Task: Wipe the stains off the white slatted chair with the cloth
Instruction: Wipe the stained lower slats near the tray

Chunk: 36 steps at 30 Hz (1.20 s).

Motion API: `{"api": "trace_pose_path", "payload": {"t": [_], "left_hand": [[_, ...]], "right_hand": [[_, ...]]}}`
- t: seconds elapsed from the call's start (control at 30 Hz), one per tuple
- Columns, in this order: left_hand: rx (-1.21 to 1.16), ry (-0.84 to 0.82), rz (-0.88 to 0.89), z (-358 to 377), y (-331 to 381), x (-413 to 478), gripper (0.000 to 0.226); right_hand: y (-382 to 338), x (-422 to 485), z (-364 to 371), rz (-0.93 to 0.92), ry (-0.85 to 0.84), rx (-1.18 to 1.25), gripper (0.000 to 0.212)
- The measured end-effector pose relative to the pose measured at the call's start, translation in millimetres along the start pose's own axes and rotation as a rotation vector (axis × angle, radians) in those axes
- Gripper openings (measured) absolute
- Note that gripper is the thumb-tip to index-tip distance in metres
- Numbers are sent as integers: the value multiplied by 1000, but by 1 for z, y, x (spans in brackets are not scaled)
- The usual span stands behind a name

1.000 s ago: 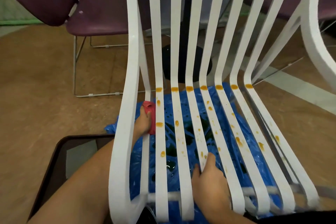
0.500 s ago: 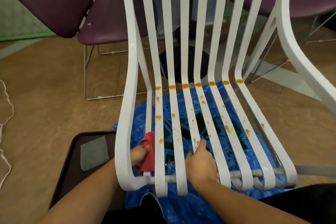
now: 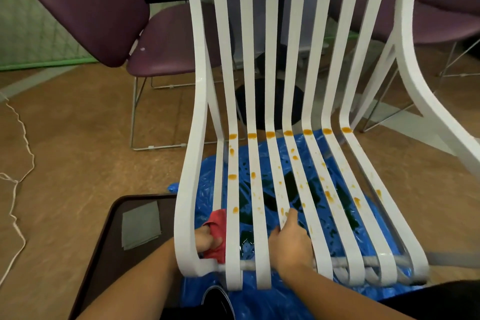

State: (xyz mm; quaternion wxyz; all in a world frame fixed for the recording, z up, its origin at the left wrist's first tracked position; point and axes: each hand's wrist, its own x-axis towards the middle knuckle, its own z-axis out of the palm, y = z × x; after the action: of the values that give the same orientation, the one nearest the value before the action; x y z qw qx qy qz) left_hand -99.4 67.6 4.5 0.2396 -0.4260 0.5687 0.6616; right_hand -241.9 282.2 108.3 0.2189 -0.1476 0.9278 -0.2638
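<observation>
L hand [image 3: 206, 238] fingers curled round red cloth [image 3: 217, 221], pressed to leftmost thin slat nr seat front, R hand [image 3: 291, 244] gripping mid slat of white slatted chair [image 3: 193, 112], orange stains [image 3: 270, 134] across seat slats, blue plastic sheet [image 3: 259, 301] beneath, dark tray [image 3: 109, 241] at left

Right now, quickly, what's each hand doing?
Left hand: closed, holding the red cloth beside the outer slat.
Right hand: closed, gripping a seat slat of the white chair.
</observation>
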Motion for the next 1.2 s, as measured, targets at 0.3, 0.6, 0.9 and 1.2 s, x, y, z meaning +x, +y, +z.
{"api": "trace_pose_path", "payload": {"t": [0.3, 0.6, 0.9, 1.2], "left_hand": [[26, 231, 67, -2, -19, 54, 76], [-31, 334, 27, -28, -40, 130, 94], [62, 393, 107, -11, 91, 60, 62], [-58, 550, 68, -36, 163, 106, 62]], "right_hand": [[-2, -1, -2, 24, -5, 30, 44], [-7, 1, -5, 30, -33, -14, 51], [-12, 8, -4, 87, -52, -46, 54], [-17, 16, 0, 109, -20, -109, 55]]}}
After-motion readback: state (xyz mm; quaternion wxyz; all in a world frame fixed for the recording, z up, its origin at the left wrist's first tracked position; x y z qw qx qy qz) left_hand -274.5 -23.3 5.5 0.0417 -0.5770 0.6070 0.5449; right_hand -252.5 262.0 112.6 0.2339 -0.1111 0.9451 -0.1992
